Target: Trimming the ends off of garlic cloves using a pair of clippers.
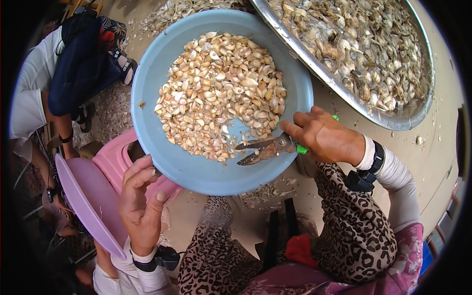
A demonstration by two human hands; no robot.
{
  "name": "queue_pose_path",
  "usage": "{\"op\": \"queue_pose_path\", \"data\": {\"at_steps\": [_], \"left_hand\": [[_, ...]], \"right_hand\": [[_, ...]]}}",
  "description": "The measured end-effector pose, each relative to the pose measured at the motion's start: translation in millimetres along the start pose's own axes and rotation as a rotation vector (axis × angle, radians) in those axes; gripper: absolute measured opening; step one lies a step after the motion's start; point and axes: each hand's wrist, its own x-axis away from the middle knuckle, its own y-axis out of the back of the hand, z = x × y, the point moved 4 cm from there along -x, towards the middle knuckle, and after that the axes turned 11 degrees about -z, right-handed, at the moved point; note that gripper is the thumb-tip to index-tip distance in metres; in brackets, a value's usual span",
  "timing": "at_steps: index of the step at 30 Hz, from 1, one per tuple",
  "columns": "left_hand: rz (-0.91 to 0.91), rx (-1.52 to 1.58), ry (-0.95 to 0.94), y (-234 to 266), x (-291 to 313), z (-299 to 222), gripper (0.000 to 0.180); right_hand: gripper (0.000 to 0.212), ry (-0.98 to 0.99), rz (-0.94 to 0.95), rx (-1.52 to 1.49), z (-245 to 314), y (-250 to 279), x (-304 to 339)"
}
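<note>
Overhead, in the head view, a person's right hand [322,135] closes around green-handled pruning shears [280,143], blades parted, above a blue plastic basin [147,93] holding garlic cloves [216,93]; the left hand [141,209], fingers loosely spread, is near the rim.

Ahead of the left hand [141,205] is the basin [147,98], with garlic cloves [216,88] inside it. Over the basin are the shears [280,143], in the right hand [324,135]. Beyond this right hand is the pan [404,123] with garlic bulbs [359,54].

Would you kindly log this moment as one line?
left hand: half-curled beside blue basin; right hand: holding open shears over blue basin; blue basin: garlic cloves; metal pan: garlic bulbs
</note>
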Motion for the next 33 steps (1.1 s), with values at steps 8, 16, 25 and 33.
{"op": "queue_pose_path", "data": {"at_steps": [8,16,25,33], "left_hand": [[0.53,-0.033,-0.6,-142,-13,-8,0.049],[0.242,-0.198,-0.908,-166,8,9,0.029],[0.077,-0.435,-0.664,-138,-22,45,0.019],[0.349,-0.359,-0.469,-198,-69,101,0.021]], "right_hand": [[0.045,0.012,0.168,-0.076,6,4,-5],[0.044,-0.028,0.216,-0.141,6,2,3],[0.049,-0.219,0.096,-0.138,-18,13,23],[0.056,-0.33,-0.208,-0.286,-29,19,19]]}}
